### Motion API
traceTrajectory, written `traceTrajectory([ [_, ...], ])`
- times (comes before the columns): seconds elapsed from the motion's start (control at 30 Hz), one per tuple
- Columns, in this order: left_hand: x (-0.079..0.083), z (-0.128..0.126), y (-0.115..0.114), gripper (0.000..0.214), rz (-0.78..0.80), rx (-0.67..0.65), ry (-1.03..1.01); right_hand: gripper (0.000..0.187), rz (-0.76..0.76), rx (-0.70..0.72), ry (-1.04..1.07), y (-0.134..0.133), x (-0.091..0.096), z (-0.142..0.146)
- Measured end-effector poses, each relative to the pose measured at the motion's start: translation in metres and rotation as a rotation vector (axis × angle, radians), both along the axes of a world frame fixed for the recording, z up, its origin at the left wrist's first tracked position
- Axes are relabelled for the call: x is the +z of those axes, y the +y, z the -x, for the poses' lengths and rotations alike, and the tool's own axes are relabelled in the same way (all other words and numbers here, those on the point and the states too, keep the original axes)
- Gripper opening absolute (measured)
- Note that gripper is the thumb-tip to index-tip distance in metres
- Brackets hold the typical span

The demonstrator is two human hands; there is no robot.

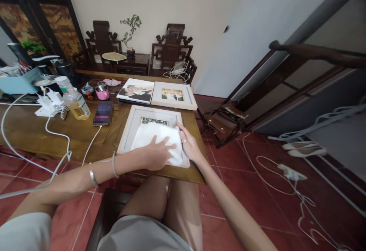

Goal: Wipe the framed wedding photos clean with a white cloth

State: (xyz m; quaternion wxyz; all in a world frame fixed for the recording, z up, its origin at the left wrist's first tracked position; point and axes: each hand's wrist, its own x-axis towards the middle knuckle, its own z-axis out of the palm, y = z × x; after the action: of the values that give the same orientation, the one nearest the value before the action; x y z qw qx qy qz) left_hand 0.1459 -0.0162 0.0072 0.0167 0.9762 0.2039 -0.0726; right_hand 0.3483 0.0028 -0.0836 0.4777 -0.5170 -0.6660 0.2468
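Wiping step: left hand (156,154), fingers spread flat, presses cloth (150,135) onto picture frame (128,129); right hand (190,146), open, pins the cloth's edge. Top glass lies uncovered.

Bare surface (28,129) left of near frame (127,129), crossed by white cable (93,142). Bottle (76,105), phone (102,114), second frame (174,95) crowd far side. Right edge open.

We are pressing soft, matt white cloth (148,136) under our fingers (167,145). Around them the frame (128,125) is showing pale, matt wood, and beyond them the table (85,133) is gleaming as smooth varnished wood.
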Motion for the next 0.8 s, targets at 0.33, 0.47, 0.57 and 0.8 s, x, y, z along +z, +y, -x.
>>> traceTrajectory([
  [0.33, -0.015, -0.002, 0.085, 0.050, -0.184, 0.223, -0.044, 0.037, -0.067, 0.146, -0.113, 0.005, -0.002, -0.003],
  [0.47, -0.016, -0.025, 0.108, 0.060, -0.122, 0.096, -0.072, 0.045, -0.078, 0.164, -0.134, 0.006, -0.004, -0.005],
  [0.57, -0.017, -0.030, 0.113, 0.054, -0.092, 0.056, -0.054, 0.052, -0.081, 0.175, -0.126, 0.007, -0.004, -0.006],
  [0.8, -0.013, 0.024, 0.112, 0.054, -0.196, 0.212, -0.036, 0.058, -0.085, 0.182, -0.101, 0.006, -0.002, -0.005],
])
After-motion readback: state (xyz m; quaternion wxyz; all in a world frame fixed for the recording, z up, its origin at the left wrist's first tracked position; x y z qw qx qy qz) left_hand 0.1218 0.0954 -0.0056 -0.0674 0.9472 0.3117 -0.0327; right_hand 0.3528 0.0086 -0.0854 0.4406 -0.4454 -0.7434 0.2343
